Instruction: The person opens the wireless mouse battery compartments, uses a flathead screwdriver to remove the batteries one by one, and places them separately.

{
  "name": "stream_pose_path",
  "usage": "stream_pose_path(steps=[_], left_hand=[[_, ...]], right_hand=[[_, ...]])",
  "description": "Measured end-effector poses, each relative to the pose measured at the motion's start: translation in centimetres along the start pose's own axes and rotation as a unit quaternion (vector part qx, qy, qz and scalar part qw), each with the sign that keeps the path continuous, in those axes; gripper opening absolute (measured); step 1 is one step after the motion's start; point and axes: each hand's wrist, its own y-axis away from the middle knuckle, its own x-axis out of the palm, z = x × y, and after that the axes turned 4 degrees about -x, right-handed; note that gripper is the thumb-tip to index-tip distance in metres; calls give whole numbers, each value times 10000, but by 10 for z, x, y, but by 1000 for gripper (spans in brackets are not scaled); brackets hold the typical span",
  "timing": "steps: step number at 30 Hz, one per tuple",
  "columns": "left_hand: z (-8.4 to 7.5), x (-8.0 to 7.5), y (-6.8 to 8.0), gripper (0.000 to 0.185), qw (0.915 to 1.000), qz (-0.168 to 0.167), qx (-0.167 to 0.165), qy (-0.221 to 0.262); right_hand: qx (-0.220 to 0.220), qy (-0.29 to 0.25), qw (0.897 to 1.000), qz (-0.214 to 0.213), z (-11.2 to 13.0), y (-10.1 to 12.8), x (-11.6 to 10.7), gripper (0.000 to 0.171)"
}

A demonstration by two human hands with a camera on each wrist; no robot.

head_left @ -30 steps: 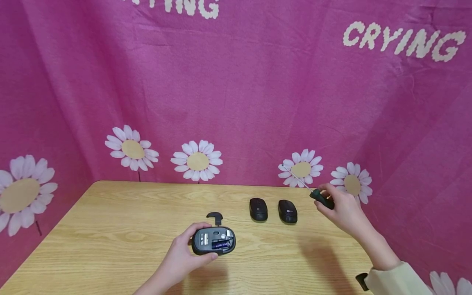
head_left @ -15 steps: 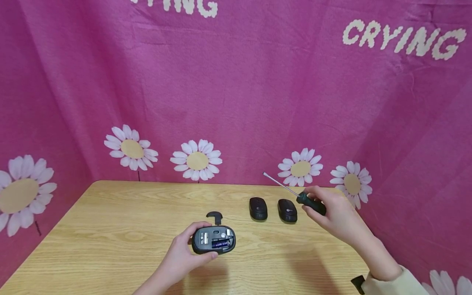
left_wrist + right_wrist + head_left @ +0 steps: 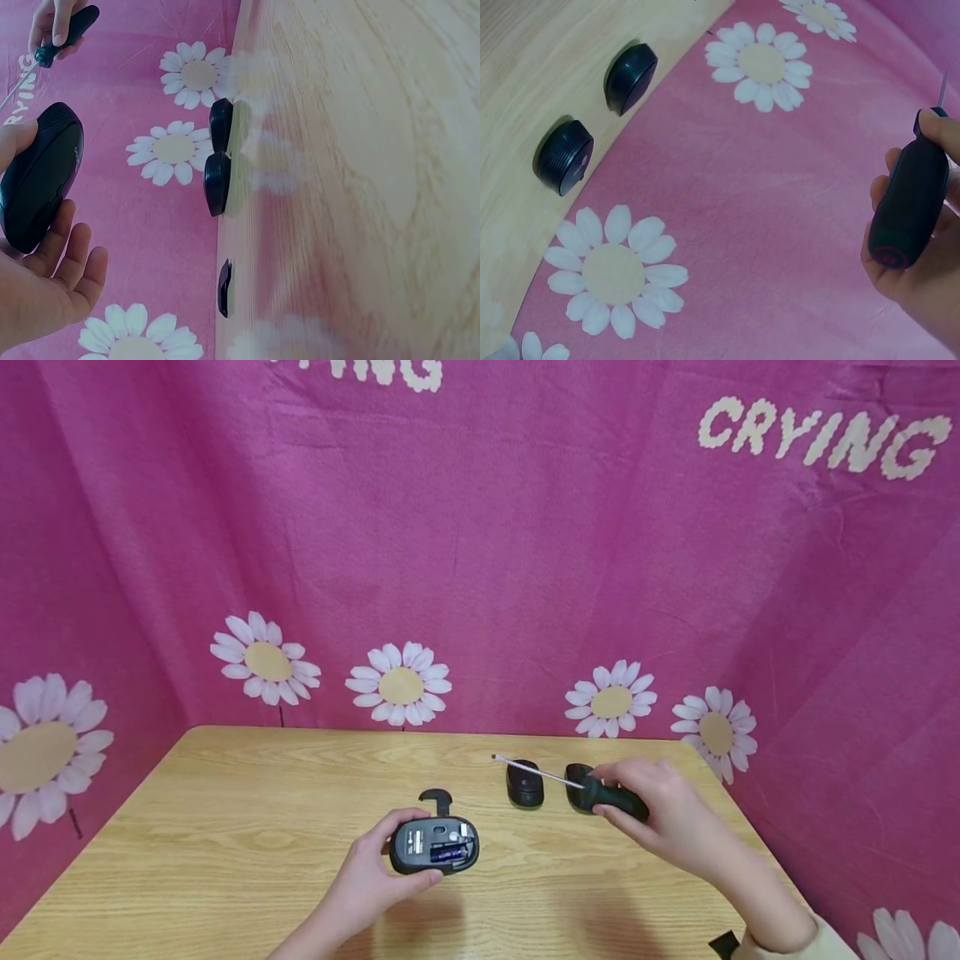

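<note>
My left hand (image 3: 373, 862) grips a black computer mouse (image 3: 411, 850) by its end, underside facing up, above the table. Its battery compartment is uncovered and a purple battery (image 3: 448, 854) lies inside. In the left wrist view the smooth top of the mouse (image 3: 46, 180) shows, with thumb and fingers around it. My right hand (image 3: 663, 810) holds a screwdriver (image 3: 618, 799) by its dark green handle, the thin metal shaft pointing left over the table. From the right wrist view the handle (image 3: 909, 199) lies between thumb and fingers.
Two more black mice (image 3: 525, 787) (image 3: 577, 787) stand side by side toward the back of the wooden table (image 3: 262, 827); the screwdriver overlaps both in the head view. A dark battery cover (image 3: 438, 800) lies just beyond the held mouse. A pink flowered curtain (image 3: 480, 568) hangs behind the table.
My right hand has moved left and down with the screwdriver, and its tip has swung from over the curtain to over the table. The left hand and its mouse have stayed nearly still.
</note>
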Motion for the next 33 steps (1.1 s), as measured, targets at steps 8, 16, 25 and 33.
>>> stream_pose_path(steps=[8,16,25,33], left_hand=[[0,-2,-1,62,10000,26,-70,58],[1,-3,-3,62,10000,-36,74,-39],[3,-5,-2,63,9997,-28,143,-204],[6,-5,-3,64,9990,-48,275,-361]], right_hand=[[-282,-2,9995,167,8,4,5,28],[-613,-148,9979,116,12,9,12,30],[-751,-248,9966,224,16,11,19,27],[-793,-261,9959,334,17,11,21,26]])
